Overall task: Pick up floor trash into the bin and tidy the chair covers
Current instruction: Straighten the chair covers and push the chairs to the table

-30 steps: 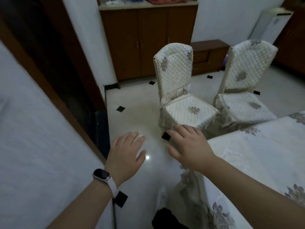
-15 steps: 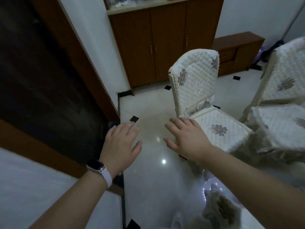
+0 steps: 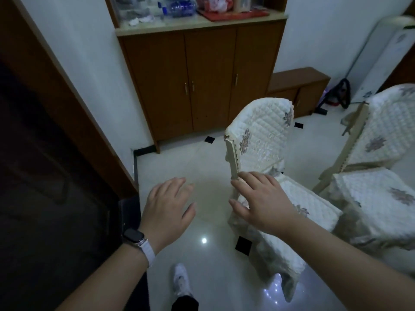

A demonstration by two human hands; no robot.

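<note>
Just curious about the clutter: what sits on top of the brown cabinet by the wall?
On the cabinet lie blue bottles, a red tray carrying a red-and-white bag, and crumpled white scraps. Anything further back is cut off by the picture's top edge.

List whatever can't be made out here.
- Head view: right hand hides where the near white quilted chair cover meets its seat; contact unclear.
- Second white quilted chair cover: cut off by the right edge.
- Clutter on the brown wooden cabinet: blurred, cut by the top edge.
- Dark doorway: too dim.
- Bin: unseen.
</note>
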